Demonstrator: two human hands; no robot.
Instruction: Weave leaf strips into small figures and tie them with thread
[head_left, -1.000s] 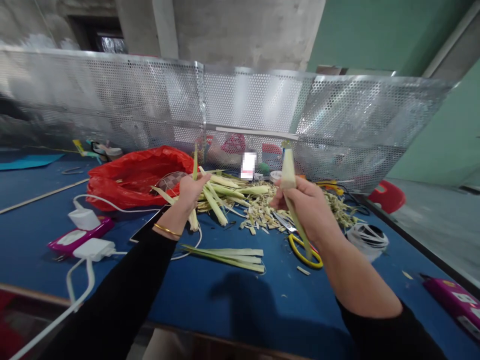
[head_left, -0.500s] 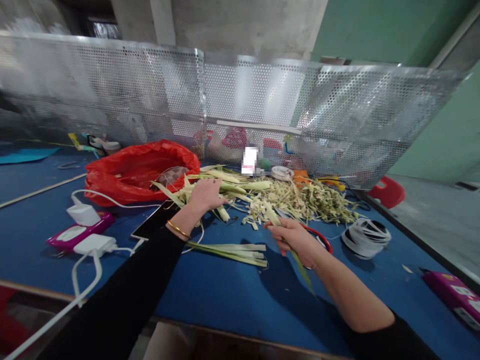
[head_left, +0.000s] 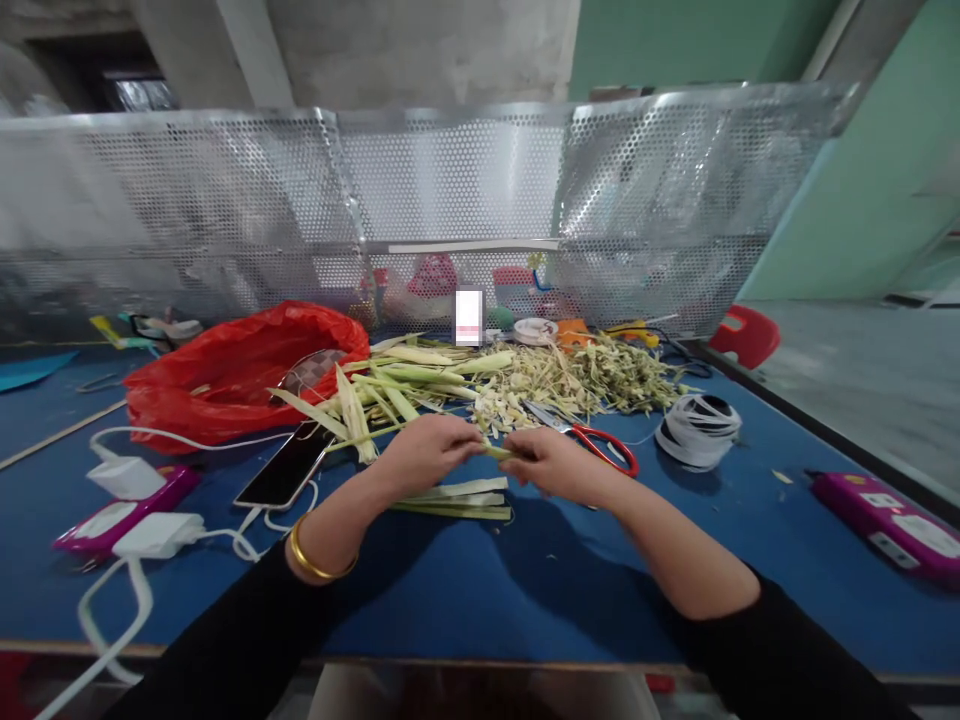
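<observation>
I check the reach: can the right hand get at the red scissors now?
Probably yes: the red scissors lie uncovered just beyond the right hand, though it and the left hand pinch a leaf strip.

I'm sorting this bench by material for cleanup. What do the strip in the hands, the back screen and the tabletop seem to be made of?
The leaf strip, pinched between left hand and right hand: plant fibre, probably palm leaf; pale green, matte. The screen: sheet metal, maybe aluminium or steel; silvery sheen, regular punched holes. The tabletop: blue matte covering, perhaps felt or rubber.
</observation>
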